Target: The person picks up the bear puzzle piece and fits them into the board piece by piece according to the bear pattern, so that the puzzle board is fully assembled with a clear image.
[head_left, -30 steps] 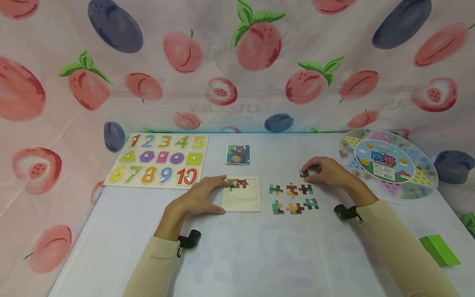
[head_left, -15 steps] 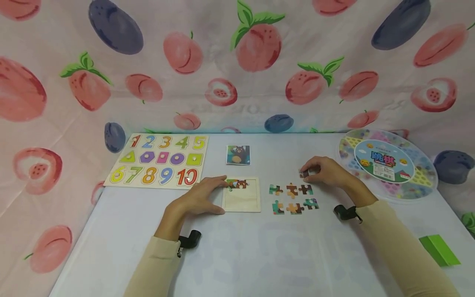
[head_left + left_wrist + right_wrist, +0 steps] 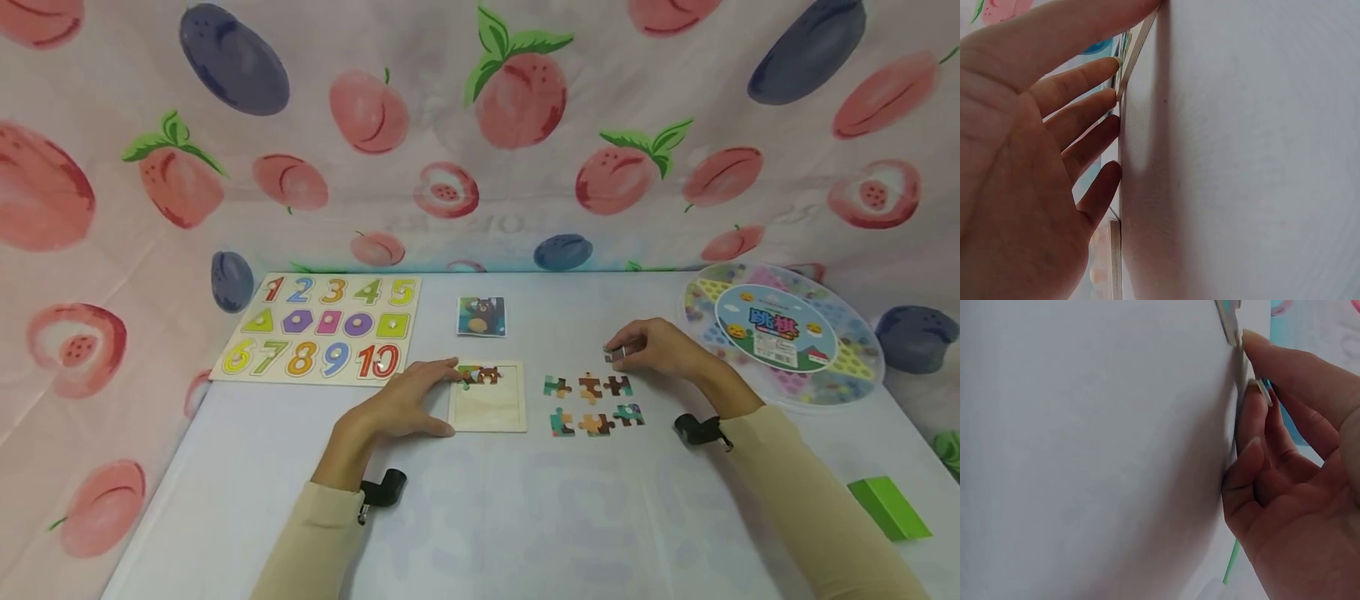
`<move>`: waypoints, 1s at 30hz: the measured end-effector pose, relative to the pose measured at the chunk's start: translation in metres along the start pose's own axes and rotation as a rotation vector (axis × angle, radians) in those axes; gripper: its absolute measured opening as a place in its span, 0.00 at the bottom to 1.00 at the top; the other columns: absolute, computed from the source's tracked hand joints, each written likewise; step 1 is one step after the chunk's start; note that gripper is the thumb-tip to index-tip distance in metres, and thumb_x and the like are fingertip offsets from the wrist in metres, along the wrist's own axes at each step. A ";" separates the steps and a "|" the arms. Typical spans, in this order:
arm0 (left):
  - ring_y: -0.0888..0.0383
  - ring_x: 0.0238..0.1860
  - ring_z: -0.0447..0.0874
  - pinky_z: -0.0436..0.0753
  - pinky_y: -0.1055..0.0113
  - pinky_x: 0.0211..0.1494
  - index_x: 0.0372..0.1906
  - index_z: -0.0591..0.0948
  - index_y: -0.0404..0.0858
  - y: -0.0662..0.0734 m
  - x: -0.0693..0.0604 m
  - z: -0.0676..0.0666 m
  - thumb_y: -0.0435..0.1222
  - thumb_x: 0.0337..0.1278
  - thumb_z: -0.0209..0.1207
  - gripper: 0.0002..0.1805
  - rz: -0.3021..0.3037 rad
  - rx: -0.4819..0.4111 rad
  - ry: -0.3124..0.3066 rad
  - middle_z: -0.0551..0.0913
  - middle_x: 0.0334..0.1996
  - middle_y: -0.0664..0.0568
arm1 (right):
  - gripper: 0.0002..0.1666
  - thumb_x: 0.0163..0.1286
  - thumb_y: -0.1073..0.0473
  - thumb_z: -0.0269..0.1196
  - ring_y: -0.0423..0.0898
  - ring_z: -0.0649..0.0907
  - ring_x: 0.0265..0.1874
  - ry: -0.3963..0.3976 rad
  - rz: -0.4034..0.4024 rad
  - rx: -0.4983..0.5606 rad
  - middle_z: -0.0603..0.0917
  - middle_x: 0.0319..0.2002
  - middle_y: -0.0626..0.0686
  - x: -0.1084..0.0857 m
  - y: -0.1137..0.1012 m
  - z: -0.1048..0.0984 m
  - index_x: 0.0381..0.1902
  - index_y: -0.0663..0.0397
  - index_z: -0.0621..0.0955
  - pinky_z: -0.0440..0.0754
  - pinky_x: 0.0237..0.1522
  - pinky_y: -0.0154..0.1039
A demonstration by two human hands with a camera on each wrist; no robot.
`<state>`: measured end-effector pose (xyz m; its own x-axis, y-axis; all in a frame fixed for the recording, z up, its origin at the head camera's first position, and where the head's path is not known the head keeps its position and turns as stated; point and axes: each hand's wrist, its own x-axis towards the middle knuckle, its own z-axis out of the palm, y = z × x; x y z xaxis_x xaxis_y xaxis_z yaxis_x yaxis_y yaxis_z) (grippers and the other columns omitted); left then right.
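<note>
My left hand (image 3: 393,404) rests at the left side of a square wooden puzzle tray (image 3: 487,412), fingers extended toward its upper left and thumb by its lower left corner. Joined bear pieces (image 3: 480,375) lie along the tray's top. To the right, my right hand (image 3: 660,348) pinches a small jigsaw piece (image 3: 611,354) between thumb and fingers; its picture is mostly hidden. In the right wrist view the jigsaw piece (image 3: 1264,392) shows edge-on, tilted at the fingers. Two rows of loose jigsaw pieces (image 3: 590,386) lie between the tray and this hand.
A bear picture card (image 3: 482,317) lies behind the tray. The number and shape board (image 3: 318,327) is at the back left. A round board game box (image 3: 780,327) sits at the back right, and a green block (image 3: 890,508) lies right of my right sleeve.
The jigsaw piece in my right fingers has turned slightly. Both hands stay nearly where they were, and the head view has shifted a little.
</note>
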<state>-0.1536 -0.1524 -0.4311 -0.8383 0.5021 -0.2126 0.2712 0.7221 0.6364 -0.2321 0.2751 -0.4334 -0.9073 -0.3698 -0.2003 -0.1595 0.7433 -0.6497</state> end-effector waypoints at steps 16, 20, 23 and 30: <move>0.47 0.81 0.57 0.60 0.43 0.83 0.71 0.74 0.47 0.000 0.000 0.002 0.43 0.47 0.76 0.42 0.025 0.004 0.007 0.62 0.81 0.53 | 0.18 0.62 0.57 0.74 0.42 0.82 0.40 0.051 -0.087 0.024 0.89 0.49 0.57 0.001 -0.020 0.008 0.50 0.54 0.89 0.81 0.41 0.27; 0.47 0.81 0.57 0.60 0.43 0.83 0.71 0.74 0.46 0.000 0.000 0.001 0.43 0.47 0.76 0.42 0.024 0.002 0.008 0.62 0.81 0.52 | 0.18 0.63 0.57 0.74 0.41 0.83 0.40 0.038 -0.117 0.050 0.88 0.50 0.58 0.004 -0.029 0.014 0.51 0.54 0.88 0.82 0.40 0.27; 0.47 0.82 0.56 0.60 0.43 0.83 0.71 0.74 0.47 0.001 0.000 0.001 0.43 0.47 0.76 0.42 0.019 -0.004 0.005 0.62 0.81 0.53 | 0.17 0.64 0.59 0.73 0.42 0.84 0.41 0.019 -0.142 0.064 0.88 0.50 0.57 0.006 -0.037 0.019 0.51 0.54 0.88 0.83 0.41 0.27; 0.47 0.82 0.57 0.60 0.42 0.82 0.71 0.74 0.46 0.001 -0.001 0.000 0.42 0.47 0.76 0.42 0.014 -0.006 0.005 0.61 0.81 0.53 | 0.17 0.64 0.59 0.73 0.45 0.84 0.43 -0.011 -0.198 0.098 0.87 0.51 0.57 0.011 -0.058 0.029 0.51 0.54 0.88 0.84 0.40 0.28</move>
<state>-0.1522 -0.1527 -0.4304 -0.8368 0.5096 -0.2002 0.2800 0.7125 0.6434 -0.2219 0.2119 -0.4194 -0.8577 -0.5094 -0.0694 -0.2948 0.5980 -0.7453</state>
